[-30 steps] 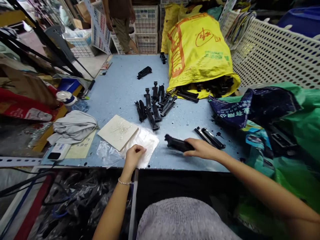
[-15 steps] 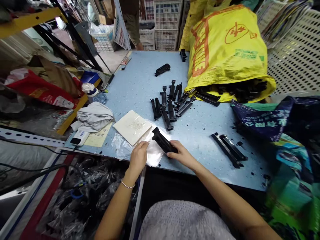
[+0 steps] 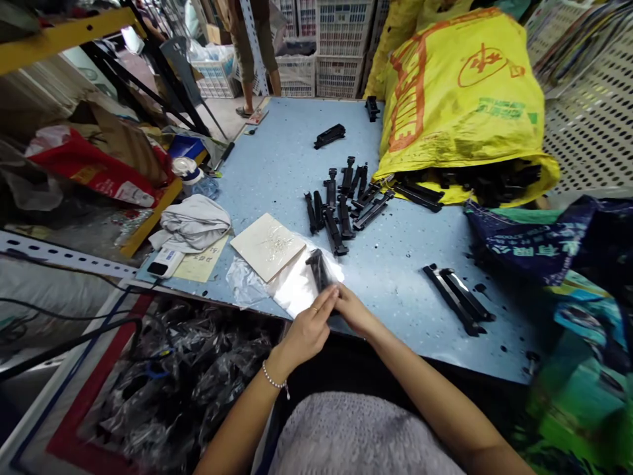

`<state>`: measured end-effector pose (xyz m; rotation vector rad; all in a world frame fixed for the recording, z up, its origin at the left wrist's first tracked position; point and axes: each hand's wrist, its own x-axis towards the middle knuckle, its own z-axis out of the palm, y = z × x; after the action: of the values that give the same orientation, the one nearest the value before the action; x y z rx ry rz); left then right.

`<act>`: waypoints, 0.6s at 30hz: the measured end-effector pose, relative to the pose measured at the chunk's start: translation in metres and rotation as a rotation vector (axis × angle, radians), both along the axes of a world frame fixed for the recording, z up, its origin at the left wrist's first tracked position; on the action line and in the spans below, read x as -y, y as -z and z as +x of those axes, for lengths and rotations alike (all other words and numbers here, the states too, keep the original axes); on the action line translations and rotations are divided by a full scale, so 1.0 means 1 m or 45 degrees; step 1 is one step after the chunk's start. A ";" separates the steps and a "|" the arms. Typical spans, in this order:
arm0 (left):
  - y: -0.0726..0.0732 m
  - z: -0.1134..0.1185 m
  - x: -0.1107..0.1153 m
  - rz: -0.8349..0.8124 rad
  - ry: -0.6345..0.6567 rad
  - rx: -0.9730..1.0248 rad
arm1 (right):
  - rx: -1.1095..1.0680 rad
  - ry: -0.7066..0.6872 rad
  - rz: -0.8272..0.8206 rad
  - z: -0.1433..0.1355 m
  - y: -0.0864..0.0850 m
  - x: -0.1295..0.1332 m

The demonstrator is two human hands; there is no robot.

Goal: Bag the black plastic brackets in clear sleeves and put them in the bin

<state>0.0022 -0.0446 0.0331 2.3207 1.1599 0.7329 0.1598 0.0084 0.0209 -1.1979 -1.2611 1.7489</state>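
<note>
A black plastic part (image 3: 320, 269) points away from me over the table's near edge, its near end hidden by my hands. My right hand (image 3: 352, 310) is closed round that end. Against it, my left hand (image 3: 307, 331) has its fingers pressed together at the part; whether they grip the part or a plastic bag is hidden. Clear plastic bags (image 3: 295, 287) lie under the part and beside a square cream board (image 3: 268, 247). Beyond them several black parts (image 3: 345, 210) form a loose pile on the blue table (image 3: 267, 158).
A yellow sack (image 3: 459, 99) of black parts lies open at the right. Two long black parts (image 3: 457, 300) rest near the right edge. A grey cloth (image 3: 195, 223) and a bottle (image 3: 190, 175) are at the left. A person's legs (image 3: 254, 53) show behind the table.
My left hand has moved right, from the plastic bags to the black part, and now meets my right hand. The part has turned more upright in view. The person behind has shifted, and the view has moved slightly.
</note>
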 end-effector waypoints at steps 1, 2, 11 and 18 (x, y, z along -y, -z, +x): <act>-0.002 -0.001 0.000 -0.020 -0.017 -0.015 | 0.011 0.013 0.065 -0.002 -0.003 0.008; -0.004 -0.003 0.001 -0.025 -0.049 -0.030 | 0.015 -0.001 0.116 -0.003 -0.007 0.018; -0.090 -0.103 0.087 -0.236 -0.689 0.039 | -0.405 -0.779 -0.064 0.005 -0.065 0.041; 0.018 -0.172 0.080 -1.189 -1.144 -0.914 | -0.062 -0.385 -0.038 0.012 -0.038 0.037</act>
<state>-0.1697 -0.1246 0.0147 1.1847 2.2539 -0.4488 0.1720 -0.0288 0.0594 -1.0143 -1.4505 2.0053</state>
